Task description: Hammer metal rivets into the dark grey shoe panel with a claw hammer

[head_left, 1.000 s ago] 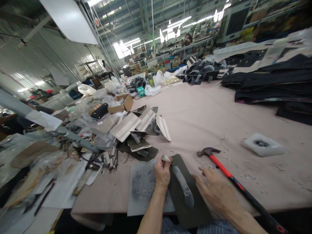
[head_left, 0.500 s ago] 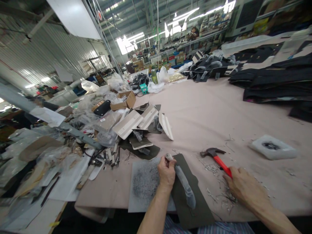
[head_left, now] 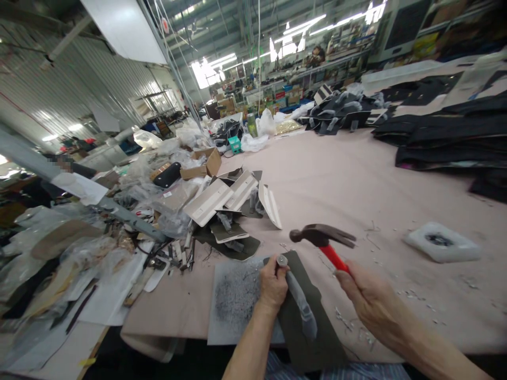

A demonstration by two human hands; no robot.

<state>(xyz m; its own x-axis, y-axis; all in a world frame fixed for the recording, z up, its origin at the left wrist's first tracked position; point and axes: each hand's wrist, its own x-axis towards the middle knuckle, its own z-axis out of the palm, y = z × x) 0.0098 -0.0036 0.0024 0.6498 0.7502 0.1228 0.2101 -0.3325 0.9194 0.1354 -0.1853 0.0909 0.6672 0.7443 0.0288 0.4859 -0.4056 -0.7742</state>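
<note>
My left hand [head_left: 273, 287] is closed round a short metal punch [head_left: 281, 260], held upright at the top end of a wrapped handle [head_left: 303, 306]. That handle lies on a dark green panel [head_left: 312, 338], which partly overlaps a grey, pitted plate [head_left: 233, 301]. In my right hand [head_left: 366, 295] is a claw hammer [head_left: 322, 237] with a red grip, raised above the table, its head to the right of and beyond the punch.
Beyond the plate lies a pile of light and dark panels [head_left: 222, 200]. A plastic tray of small parts [head_left: 441, 243] stands at right, with loose bits around it. Black pieces [head_left: 447, 132] are stacked at far right. Plastic bags and tools crowd the left.
My right hand has lifted the hammer off the table and moved it left, towards the punch. The top of the punch has shifted slightly right.
</note>
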